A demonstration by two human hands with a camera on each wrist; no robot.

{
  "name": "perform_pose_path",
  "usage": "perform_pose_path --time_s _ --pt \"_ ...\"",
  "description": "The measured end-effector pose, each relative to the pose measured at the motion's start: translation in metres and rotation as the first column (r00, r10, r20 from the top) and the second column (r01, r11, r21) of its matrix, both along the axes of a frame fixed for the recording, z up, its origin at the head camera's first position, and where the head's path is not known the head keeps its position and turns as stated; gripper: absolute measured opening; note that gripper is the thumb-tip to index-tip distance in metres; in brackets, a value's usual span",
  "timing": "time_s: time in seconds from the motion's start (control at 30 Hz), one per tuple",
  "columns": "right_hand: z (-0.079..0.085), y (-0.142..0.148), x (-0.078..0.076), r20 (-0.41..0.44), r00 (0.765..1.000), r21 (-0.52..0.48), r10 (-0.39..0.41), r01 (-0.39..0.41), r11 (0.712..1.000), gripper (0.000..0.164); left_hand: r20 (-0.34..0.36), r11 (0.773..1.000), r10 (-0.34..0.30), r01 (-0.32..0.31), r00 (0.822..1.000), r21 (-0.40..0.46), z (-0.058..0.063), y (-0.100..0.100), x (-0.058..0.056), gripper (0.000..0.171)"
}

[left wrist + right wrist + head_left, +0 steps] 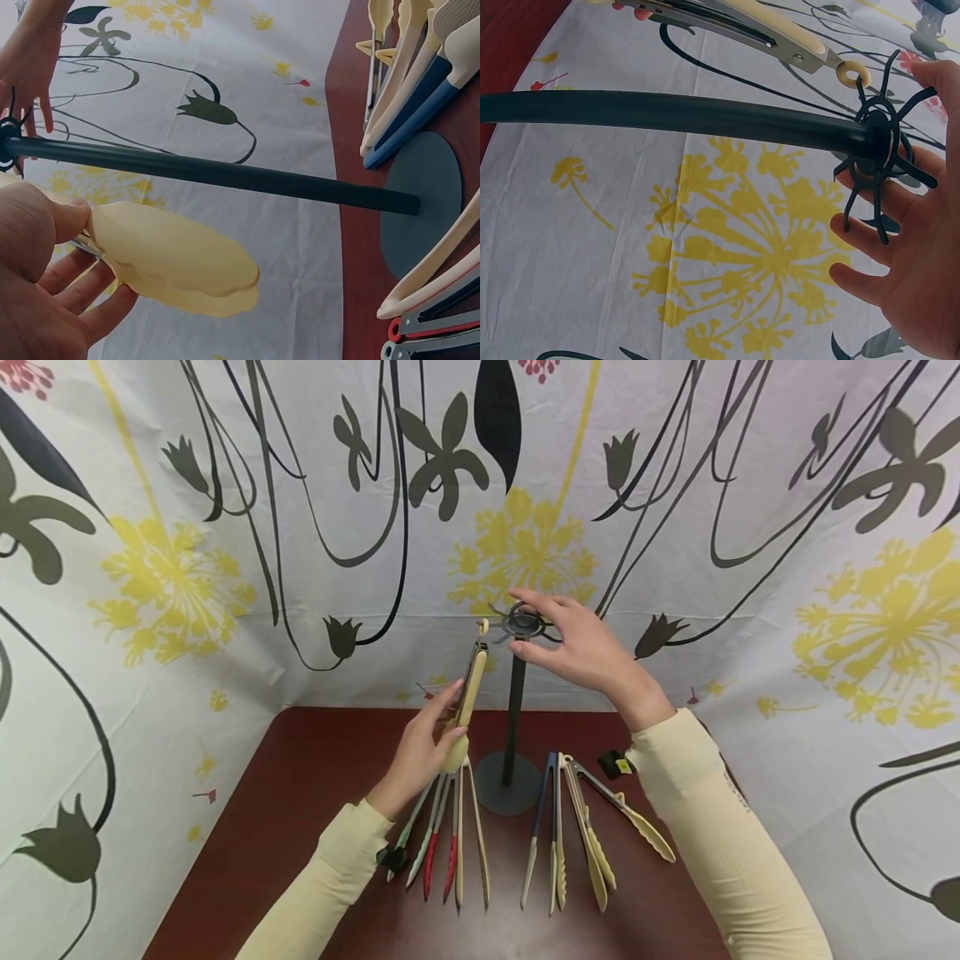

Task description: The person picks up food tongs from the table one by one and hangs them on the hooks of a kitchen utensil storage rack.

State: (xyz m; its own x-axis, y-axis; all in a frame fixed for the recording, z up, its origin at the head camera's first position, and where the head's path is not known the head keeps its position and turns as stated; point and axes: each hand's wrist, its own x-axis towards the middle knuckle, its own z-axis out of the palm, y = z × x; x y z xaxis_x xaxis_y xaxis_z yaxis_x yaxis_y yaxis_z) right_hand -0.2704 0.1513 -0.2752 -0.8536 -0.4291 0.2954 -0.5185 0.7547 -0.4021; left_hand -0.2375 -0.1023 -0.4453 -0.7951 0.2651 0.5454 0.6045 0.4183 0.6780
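My left hand [422, 750] grips yellow-and-steel kitchen tongs [471, 687] with the thumb on one side and the fingers on the other. Their scalloped heads [176, 247] point down, and the pull ring [853, 74] is at the top, close to a hook tip. Whether the ring is on the hook, I cannot tell. A dark utensil stand [516, 714] has a round base and a ring of curved hooks [885, 142] at its top. My right hand [588, 647] holds that hooked top between thumb and fingers.
On the dark red table [315, 739], several tongs lie left of the base, including red-tipped tongs [429, 867]. More lie to the right, among them blue-handled tongs [537, 827]. A small black object [613, 766] sits near my right sleeve. Patterned cloth [360, 585] hangs behind.
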Motion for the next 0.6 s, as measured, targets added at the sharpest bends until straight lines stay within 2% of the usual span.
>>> perform_pose_path --time_s 0.6 --pt "0.000 0.001 0.000 -0.003 1.000 -0.009 0.009 -0.009 1.000 0.070 0.000 0.998 -0.031 0.031 1.000 0.047 -0.010 0.012 -0.011 0.074"
